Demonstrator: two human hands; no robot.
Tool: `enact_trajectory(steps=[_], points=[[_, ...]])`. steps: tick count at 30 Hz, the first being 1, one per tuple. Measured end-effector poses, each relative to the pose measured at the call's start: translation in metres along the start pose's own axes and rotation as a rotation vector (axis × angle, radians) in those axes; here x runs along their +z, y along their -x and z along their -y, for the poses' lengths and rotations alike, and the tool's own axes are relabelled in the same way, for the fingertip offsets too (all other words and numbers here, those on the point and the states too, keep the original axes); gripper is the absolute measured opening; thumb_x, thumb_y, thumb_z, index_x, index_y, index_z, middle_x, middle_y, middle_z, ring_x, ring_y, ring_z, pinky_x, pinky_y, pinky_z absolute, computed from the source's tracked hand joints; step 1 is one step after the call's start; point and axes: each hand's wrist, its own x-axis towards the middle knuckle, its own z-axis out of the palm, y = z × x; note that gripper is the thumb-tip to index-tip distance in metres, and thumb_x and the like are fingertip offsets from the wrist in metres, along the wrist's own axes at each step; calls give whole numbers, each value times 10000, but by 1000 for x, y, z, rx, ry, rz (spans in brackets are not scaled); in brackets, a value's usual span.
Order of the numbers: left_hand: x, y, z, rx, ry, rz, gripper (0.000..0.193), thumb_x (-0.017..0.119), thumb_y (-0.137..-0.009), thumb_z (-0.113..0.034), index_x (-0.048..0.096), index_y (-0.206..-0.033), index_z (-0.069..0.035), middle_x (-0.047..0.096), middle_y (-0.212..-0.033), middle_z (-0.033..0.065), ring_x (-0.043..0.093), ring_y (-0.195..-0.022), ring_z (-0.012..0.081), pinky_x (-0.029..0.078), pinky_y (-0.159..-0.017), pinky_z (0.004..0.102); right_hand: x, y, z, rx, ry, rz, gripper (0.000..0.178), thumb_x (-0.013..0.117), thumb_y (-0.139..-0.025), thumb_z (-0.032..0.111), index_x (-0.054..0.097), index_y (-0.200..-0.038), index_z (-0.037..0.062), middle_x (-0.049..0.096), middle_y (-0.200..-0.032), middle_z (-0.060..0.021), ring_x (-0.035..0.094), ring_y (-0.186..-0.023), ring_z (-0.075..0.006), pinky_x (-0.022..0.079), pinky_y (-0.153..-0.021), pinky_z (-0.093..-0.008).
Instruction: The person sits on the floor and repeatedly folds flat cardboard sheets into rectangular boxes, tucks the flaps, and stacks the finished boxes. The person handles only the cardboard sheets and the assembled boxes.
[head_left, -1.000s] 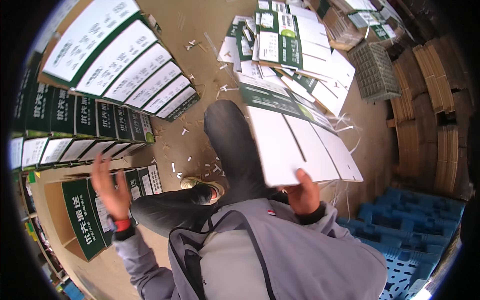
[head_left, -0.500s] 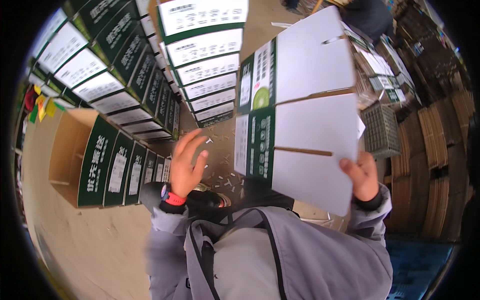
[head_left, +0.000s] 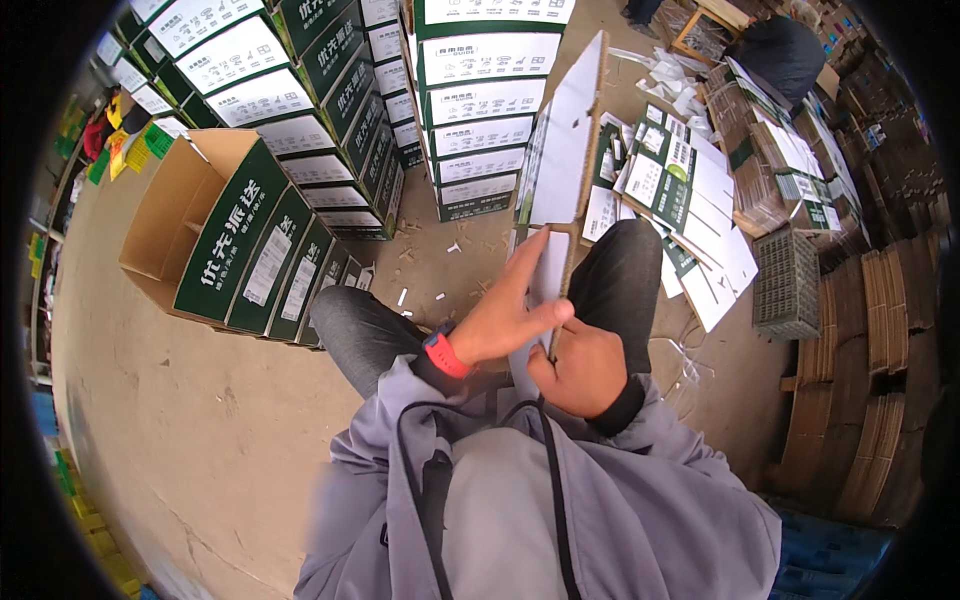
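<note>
A flattened cardboard box (head_left: 565, 150), white with green print, stands nearly edge-on in front of me between my knees. My left hand (head_left: 505, 315), with a red-strapped watch at the wrist, lies against its left face, fingers stretched out and thumb reaching across the edge. Just below and to the right, my right hand (head_left: 585, 368) is closed on the near edge of the cardboard, its fingers curled. The lower part of the flattened box is partly hidden behind both hands.
Stacked green-and-white boxes (head_left: 345, 110) rise ahead and left. An open box (head_left: 230, 240) lies on its side at left. More flattened boxes (head_left: 690, 190) lie on the floor at right, near a grey plastic crate (head_left: 787, 285). Another person (head_left: 780, 60) is at far right.
The flattened box has turned from broadside to nearly edge-on. My left hand has come over to it, and my right hand has moved inward and down along its edge.
</note>
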Motion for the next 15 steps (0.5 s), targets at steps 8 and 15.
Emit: enact_trajectory(steps=[8,15], points=[[3,33,-16,-136,152,-56,1029,712,-1006,-467,172,-1690,78,259,-1731,286,269,-1619,380,258,-1297,464,4,0,13,-64,-164,52,308,729,-849,310,716,-845,2,707,-821,-171,703,-724,-375,564,-634,-477],[-3,15,15,-272,50,-144,942,664,-1032,-505,290,-1657,93,387,-1669,319,390,-1561,383,301,-1278,429,40,-25,-21,-58,-204,113,349,714,-876,344,739,-870,-4,726,-839,-192,712,-726,-399,570,-641,-492]])
